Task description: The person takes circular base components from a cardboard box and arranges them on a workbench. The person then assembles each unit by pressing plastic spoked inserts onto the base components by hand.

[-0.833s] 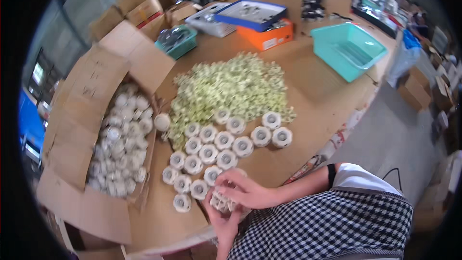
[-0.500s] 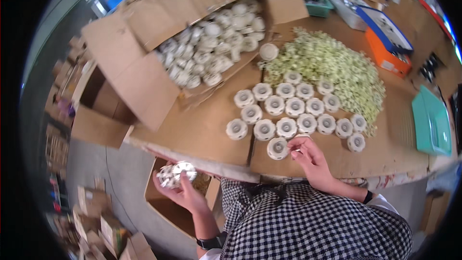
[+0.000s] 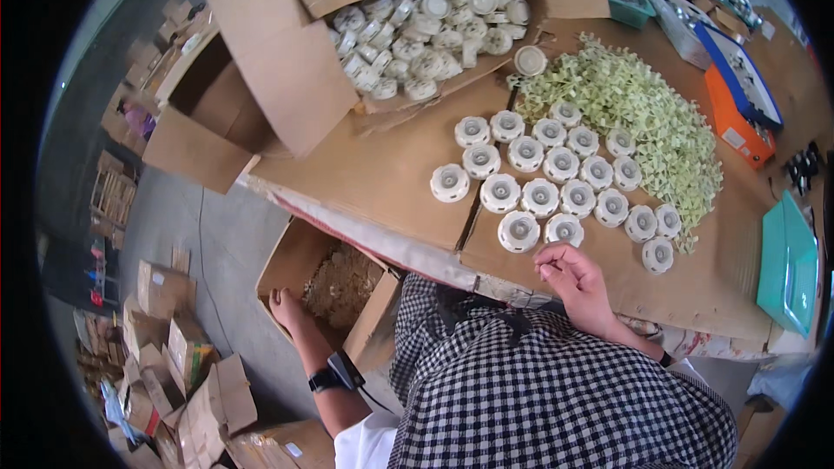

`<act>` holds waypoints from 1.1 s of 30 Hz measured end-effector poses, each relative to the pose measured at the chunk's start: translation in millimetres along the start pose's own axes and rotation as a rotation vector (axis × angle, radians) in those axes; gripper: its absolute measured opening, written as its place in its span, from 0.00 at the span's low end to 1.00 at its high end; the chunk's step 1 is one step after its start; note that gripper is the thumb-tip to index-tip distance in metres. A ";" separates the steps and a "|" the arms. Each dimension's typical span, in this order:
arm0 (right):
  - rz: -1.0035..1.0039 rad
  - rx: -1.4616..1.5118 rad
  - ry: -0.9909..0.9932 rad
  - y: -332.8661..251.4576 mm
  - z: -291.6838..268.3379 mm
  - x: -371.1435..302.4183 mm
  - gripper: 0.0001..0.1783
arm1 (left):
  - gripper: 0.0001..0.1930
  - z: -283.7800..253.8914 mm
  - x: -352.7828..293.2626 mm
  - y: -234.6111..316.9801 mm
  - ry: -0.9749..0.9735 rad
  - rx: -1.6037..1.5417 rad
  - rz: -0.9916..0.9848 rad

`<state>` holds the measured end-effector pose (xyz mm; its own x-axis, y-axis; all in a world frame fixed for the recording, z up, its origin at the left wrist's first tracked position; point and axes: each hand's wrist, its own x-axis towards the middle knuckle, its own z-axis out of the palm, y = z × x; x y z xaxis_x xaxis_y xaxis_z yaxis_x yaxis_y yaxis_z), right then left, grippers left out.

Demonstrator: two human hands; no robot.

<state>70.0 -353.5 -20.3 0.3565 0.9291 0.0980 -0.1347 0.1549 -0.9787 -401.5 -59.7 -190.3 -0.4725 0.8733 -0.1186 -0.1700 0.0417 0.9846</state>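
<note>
On the table stand several white round parts with scalloped edges and grey centres, in rough rows; the white round part (image 3: 564, 230) at the front is nearest my right hand (image 3: 575, 285). That hand hovers over the table's front edge, thumb and forefinger pinched together; anything between them is too small to name. My left hand (image 3: 287, 308) is lowered to the left rim of an open cardboard box (image 3: 369, 317) below the table. Its fingers are curled, and what they hold, if anything, is hidden. Brownish bits lie inside that box.
A large carton (image 3: 278, 52) full of white round parts stands at the back left. Beside it spreads a pile of pale green small pieces (image 3: 643, 113). An orange-and-blue box (image 3: 738, 113) and a teal tray (image 3: 786, 269) are at the right. Cardboard boxes (image 3: 195, 347) crowd the floor.
My left hand has moved down and left to the box below the table; the white parts it held no longer show. My right hand has drawn slightly back from the front parts. The view has shifted.
</note>
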 end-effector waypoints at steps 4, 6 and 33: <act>0.171 -0.197 0.026 -6.9 -9.8 -7.6 0.06 | 0.23 95.4 -82.5 79.2 -0.040 0.212 0.429; 0.072 -0.183 0.054 0.6 -11.4 -9.4 0.06 | 0.21 133.9 -128.7 106.0 -0.116 0.183 0.581; -0.121 -1.228 0.831 -25.0 -209.1 -78.8 0.05 | 0.12 329.2 -376.3 143.1 -1.671 0.275 1.462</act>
<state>238.6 -500.8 -41.3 0.7779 0.4138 0.4729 0.6276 -0.5505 -0.5505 36.7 -222.5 37.6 0.8385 -0.1550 0.5224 -0.3348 -0.9029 0.2694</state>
